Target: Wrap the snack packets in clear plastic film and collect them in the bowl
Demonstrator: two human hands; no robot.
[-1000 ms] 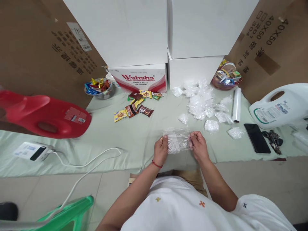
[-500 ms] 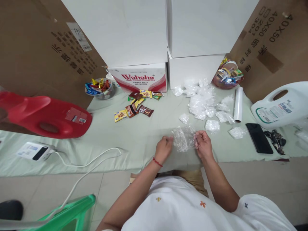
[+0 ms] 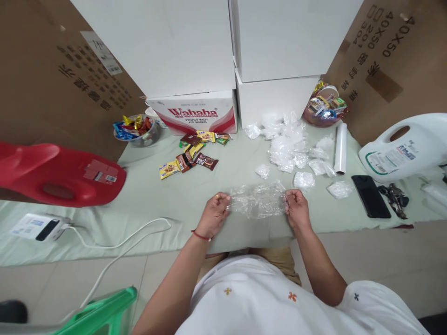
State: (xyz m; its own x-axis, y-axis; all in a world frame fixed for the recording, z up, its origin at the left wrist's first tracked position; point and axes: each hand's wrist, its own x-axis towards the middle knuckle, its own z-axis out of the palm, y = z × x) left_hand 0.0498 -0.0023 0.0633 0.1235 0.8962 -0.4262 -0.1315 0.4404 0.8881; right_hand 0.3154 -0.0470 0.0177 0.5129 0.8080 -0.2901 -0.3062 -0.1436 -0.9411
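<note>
A crinkled sheet of clear plastic film stretches sideways between my two hands, just above the green cloth. My left hand pinches its left end, and a red string circles that wrist. On the other side my right hand has its fingers closed on the right end. Right behind the film lies a small folded plastic packet, with another packet to its right. Farther back is a heap of crumpled clear plastic. Several wrapped snacks lie to the left.
White boxes and a Wahaha carton wall off the back. Candy bowls flank them. At right are a white roll, a phone, keys and a white jug; at left, a red jug and a cabled white device.
My left hand has moved left, drawing the plastic film out wider. My right hand stays at the film's right end. The whole view has shifted slightly.
</note>
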